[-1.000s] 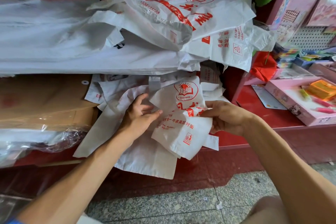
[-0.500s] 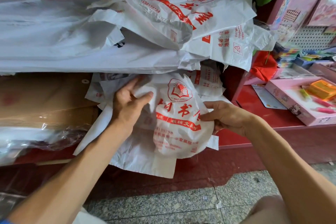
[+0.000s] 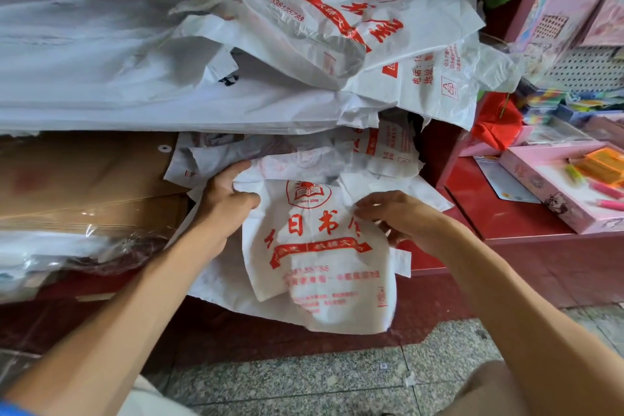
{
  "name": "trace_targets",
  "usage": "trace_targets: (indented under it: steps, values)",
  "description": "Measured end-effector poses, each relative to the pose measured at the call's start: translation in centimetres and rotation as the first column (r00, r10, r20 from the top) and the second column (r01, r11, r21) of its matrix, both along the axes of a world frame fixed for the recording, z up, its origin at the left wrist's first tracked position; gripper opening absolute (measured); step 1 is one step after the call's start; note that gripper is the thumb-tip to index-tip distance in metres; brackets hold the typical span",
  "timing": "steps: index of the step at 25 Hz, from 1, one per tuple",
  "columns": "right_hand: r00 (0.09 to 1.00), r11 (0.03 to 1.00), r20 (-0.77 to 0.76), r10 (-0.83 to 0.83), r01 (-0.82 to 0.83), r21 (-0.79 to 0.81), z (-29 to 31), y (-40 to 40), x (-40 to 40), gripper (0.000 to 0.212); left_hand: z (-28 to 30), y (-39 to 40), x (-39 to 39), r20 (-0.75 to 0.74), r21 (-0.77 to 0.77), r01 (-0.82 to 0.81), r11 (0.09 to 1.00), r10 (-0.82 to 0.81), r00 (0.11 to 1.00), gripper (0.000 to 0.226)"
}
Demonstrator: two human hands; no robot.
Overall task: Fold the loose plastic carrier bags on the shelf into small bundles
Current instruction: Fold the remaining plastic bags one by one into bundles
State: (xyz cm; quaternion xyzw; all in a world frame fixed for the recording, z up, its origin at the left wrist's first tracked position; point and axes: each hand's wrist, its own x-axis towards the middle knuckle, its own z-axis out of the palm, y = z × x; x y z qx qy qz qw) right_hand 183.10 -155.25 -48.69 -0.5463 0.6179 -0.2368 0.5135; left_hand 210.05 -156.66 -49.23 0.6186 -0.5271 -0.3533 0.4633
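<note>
Here two hands, left hand (image 3: 221,209) and right hand (image 3: 401,218), each pinch one printed bag (image 3: 317,257) with curled fingers; bags on the shelf (image 3: 429,260) too heaped to count.

Two bare forearms reach forward from the lower corners of the frame, converging at centre. The left hand (image 3: 226,203) curls its fingers and thumb around a fold of white plastic; the right hand (image 3: 395,216) (its fingertips blurred) pinches the opposite edge, knuckles up, wrist bent slightly inward.
</note>
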Motion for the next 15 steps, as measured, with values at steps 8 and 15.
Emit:
trace_targets:
  steps: [8, 15]
  values:
    - [0.989, 0.999, 0.148, -0.028, 0.031, -0.017, -1.0, -1.1, 2.3, 0.040, -0.1, -0.5, 0.8, -0.338, -0.136, 0.033, 0.990, -0.078, 0.938, 0.074]
    - [0.998, 0.996, -0.054, -0.028, 0.024, -0.088, -0.9, -1.5, 4.2, 0.036, -2.4, -1.4, 2.4, 0.098, -0.101, -0.100, 0.990, 0.110, 0.989, 0.058]
